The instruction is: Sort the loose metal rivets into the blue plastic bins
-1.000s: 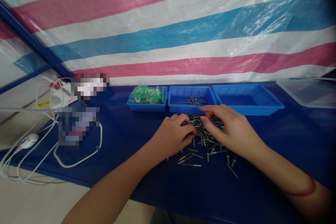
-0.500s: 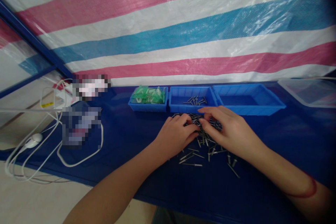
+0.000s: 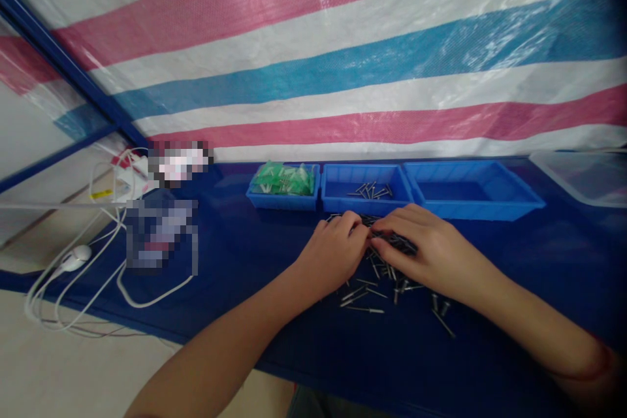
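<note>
A pile of metal blind rivets (image 3: pixel 388 269) lies on the blue table, partly covered by both hands. My left hand (image 3: pixel 337 245) is over the pile's left side, its fingers curled and thumb drawn in; what the fingertips hold, if anything, is hidden. From the right, my right hand (image 3: pixel 421 238) reaches over the pile, thumb and forefinger closing beside the left fingertips. Anything pinched there is too small to make out. Loose rivets (image 3: pixel 365 310) are scattered nearer the front. Behind the hands, a blue bin (image 3: pixel 343 201) contains several similar pieces.
Left of that bin, another blue bin (image 3: pixel 281 202) holds green-and-clear plastic packets (image 3: pixel 287 179). A wider blue bin (image 3: pixel 480 209) adjoins on the right, beside a clear plastic lid or tray (image 3: pixel 582 176). White cables (image 3: pixel 63 300) run along the left edge. Striped sheeting (image 3: pixel 313 78) hangs behind.
My right forefinger has come down from near the middle bin's edge toward its thumb. Both hands' fingertips are now closer together over the pile. The view has shifted slightly.
</note>
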{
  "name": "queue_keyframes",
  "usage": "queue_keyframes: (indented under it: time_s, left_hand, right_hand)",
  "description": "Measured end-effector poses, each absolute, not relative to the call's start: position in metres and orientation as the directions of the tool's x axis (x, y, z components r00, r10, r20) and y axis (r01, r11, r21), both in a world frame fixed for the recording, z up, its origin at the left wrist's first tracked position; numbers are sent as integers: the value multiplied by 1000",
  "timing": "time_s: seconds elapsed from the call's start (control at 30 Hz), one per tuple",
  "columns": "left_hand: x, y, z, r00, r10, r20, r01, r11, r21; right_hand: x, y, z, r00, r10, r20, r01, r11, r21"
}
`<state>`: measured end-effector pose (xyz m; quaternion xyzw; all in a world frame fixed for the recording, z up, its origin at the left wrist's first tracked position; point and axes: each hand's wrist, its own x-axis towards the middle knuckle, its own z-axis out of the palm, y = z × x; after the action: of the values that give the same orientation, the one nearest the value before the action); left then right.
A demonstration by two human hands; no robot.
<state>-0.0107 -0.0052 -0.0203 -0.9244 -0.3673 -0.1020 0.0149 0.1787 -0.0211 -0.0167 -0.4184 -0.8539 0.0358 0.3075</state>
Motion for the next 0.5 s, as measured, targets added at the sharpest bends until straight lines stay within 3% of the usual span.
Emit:
queue_keyframes:
  time_s: [0.23,0.5]
  left_hand:
    - [-12,-2,-17,644,720,259,664,-694,279]
    - [-13,-1,-14,630,724,280,540,-667,513]
  right_hand:
    - [179,-19,-21,-516,733,444,692,662,-288]
    - [180,-22,-15,-423,781,460,686,607,-400]
